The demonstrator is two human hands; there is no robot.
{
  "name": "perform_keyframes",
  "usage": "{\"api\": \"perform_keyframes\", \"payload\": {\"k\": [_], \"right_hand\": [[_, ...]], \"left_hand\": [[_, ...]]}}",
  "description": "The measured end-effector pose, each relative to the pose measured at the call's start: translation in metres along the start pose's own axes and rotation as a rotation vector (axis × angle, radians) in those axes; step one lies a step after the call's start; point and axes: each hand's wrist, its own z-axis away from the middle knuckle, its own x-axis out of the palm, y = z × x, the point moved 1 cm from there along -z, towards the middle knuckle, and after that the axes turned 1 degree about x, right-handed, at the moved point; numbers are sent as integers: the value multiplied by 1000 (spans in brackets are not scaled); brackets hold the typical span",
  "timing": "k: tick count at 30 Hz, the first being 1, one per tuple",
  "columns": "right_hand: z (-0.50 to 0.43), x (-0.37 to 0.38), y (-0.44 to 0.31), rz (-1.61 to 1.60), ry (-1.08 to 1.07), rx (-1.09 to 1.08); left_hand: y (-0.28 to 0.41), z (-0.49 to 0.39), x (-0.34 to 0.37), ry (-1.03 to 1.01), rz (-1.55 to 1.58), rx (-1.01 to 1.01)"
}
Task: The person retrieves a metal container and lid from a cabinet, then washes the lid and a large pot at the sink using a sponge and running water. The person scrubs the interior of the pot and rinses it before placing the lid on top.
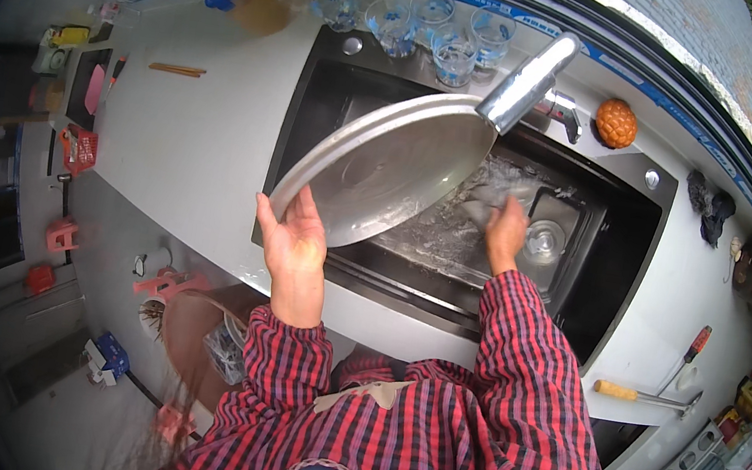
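Note:
My left hand [294,237] grips the near left rim of a large round metal basin [394,164], which is tilted over the left part of the sink [438,311]. Under the faucet [529,82], the basin's far end comes close to the spout. Inside the sink, my right hand [507,234] reaches down left of the round drain [545,240]. A blurred, pale translucent thing [492,198] lies at its fingertips; whether it is water or something held cannot be told. Wet whitish residue covers the sink floor.
Several drinking glasses [454,59] stand behind the sink, beside a blue-lidded jar [251,1]. An orange round object [616,123] sits right of the faucet. Chopsticks [177,69] lie on the left counter. A screwdriver [696,345] and a wooden-handled tool [617,390] rest on the right counter.

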Motion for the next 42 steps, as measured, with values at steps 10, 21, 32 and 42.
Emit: {"api": "perform_keyframes", "payload": {"k": [10, 21, 32, 42], "right_hand": [[19, -33, -166, -1959, -498, 138], [65, -21, -254, -1593, -1038, -117], [95, 55, -174, -868, -947, -302], [26, -14, -34, -186, -115, -238]], "left_hand": [[-2, 5, -11, 134, -229, -304], [19, 19, -10, 67, -542, -814], [19, 28, -6, 29, -548, -927], [-42, 59, -7, 25, -367, -655]]}}
